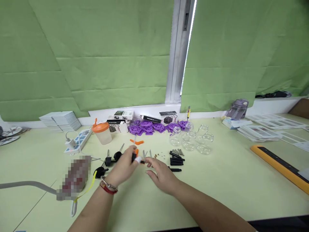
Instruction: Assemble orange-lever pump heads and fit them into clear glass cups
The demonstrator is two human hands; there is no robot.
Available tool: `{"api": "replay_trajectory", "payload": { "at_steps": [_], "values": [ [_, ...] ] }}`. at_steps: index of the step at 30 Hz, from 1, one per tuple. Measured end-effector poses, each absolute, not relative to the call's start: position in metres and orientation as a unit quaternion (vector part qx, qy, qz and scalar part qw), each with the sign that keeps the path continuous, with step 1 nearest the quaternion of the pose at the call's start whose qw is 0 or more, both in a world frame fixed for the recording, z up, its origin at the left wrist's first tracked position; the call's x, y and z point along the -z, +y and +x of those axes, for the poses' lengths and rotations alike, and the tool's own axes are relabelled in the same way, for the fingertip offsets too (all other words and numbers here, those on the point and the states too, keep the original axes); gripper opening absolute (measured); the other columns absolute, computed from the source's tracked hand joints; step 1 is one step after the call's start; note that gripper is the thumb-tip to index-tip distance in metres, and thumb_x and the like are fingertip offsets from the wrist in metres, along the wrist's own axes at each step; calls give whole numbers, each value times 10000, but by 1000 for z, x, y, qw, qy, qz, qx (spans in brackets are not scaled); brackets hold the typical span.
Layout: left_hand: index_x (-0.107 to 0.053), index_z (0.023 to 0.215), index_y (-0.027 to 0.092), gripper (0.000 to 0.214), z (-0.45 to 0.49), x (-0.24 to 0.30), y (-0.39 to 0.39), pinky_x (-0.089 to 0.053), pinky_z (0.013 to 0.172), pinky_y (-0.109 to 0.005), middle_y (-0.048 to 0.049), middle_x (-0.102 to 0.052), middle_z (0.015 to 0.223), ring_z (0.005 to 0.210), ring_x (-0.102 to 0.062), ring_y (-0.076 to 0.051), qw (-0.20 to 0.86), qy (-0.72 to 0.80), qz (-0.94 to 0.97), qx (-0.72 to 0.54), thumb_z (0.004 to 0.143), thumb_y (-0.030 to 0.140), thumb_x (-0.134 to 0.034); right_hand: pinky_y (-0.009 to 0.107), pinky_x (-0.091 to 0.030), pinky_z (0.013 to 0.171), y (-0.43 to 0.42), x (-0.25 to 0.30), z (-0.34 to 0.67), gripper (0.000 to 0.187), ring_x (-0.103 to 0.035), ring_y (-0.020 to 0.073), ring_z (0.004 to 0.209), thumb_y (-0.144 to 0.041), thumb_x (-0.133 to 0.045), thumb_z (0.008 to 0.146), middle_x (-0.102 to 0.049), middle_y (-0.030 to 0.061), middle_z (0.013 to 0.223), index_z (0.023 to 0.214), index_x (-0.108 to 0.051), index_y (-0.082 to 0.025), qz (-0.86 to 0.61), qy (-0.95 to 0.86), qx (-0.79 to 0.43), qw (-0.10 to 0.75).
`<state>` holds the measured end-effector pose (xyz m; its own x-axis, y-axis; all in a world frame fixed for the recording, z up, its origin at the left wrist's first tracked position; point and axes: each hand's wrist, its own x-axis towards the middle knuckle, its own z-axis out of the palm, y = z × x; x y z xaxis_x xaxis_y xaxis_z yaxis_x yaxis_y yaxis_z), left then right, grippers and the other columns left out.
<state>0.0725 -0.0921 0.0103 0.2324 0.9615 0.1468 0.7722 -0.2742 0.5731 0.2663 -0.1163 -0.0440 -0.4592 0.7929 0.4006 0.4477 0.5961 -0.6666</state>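
Note:
Fingers of my left hand are closed around a small black part, whose end points toward my right hand. Something white sits at the left thumb tip. My right hand is close by, its thumb and forefinger apart, the fingertips at the black part's end; whether they touch it I cannot tell. Metal rods stand just beyond the fingers. Black cylindrical pieces and springs lie to the right, with tiny loose parts nearer the middle. Left of my hands are black pieces with metal shafts.
Purple plastic parts and cup holder boxes line the back. Clear glass bottles stand right of centre. An orange-lidded cup and a power strip are at left. A yellow-and-black bar lies at right.

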Motion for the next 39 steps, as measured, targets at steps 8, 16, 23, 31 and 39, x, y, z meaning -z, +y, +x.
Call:
{"api": "replay_trajectory", "payload": {
  "at_steps": [8, 16, 23, 31, 39],
  "values": [
    [-511, 1101, 59, 366, 5, -1, -13, -464, 711, -361, -257, -619, 1108, 960, -636, -316, 85, 780, 617, -59, 769, 193, -438, 377, -465, 871, -108, 49, 285, 372, -578, 196, 990, -230, -457, 890, -600, 91, 1127, 1261, -453, -217, -423, -797, -241, 358],
    [-628, 919, 107, 267, -1, 22, 5, -458, 724, -403, -243, -649, 1090, 996, -624, -357, 96, 786, 611, -14, 727, 205, -470, 363, -466, 844, -99, 52, 293, 366, -580, 184, 945, -198, -468, 872, -618, 80, 1095, 1237, -481, -215, -441, -782, -238, 372],
    [-579, 999, 31, 325, 2, 18, -17, -462, 791, -384, -257, -618, 1091, 983, -606, -315, 55, 742, 666, -51, 791, 138, -353, 353, -468, 825, -95, 53, 296, 349, -585, 178, 906, -213, -473, 868, -629, 75, 1079, 1217, -501, -212, -453, -767, -248, 381],
    [-422, 1340, 83, 537, -1, 28, -95, -300, 1068, -453, -188, -416, 1419, 1331, -349, -315, -27, 677, 733, -63, 864, 324, -360, 345, -470, 804, -94, 55, 297, 335, -580, 177, 924, -226, -464, 873, -626, 71, 1076, 1205, -505, -216, -447, -767, -253, 385],
    [-417, 1381, 119, 575, 2, 43, -82, -258, 1058, -525, -201, -311, 1488, 1337, -345, -326, -73, 694, 716, -16, 875, 384, -359, 370, -482, 825, -90, 39, 320, 301, -596, 202, 935, -303, -446, 892, -630, 85, 1088, 1160, -548, -211, -485, -753, -194, 400]
  ]
}}
